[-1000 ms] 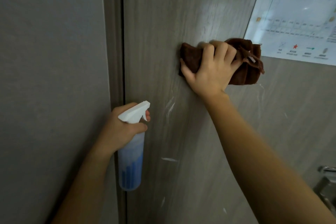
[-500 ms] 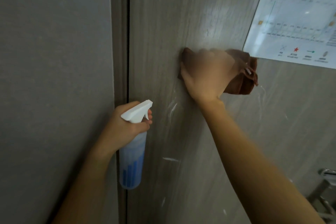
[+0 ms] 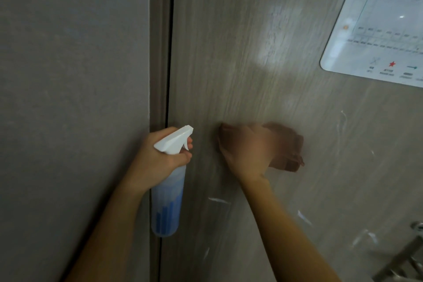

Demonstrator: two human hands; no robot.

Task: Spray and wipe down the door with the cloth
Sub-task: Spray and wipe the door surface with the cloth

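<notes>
Right hand (image 3: 248, 151) presses a bunched brown cloth (image 3: 286, 146) flat against the door (image 3: 251, 52), fingers look curled over its top edge — blurred, so exact grip is hard to tell. Cloth sits mid-door, well below the laminated chart (image 3: 380, 23), likely placed to sweep the wet streaks (image 3: 218, 199) lower down. Left hand (image 3: 160, 160) wraps the neck of the spray bottle (image 3: 168, 190), one finger at the trigger, nozzle aimed at the door — probably kept ready for another spray. Bottle is translucent, blue liquid fills only the lower part. Metal door handle (image 3: 409, 256) at bottom right.
</notes>
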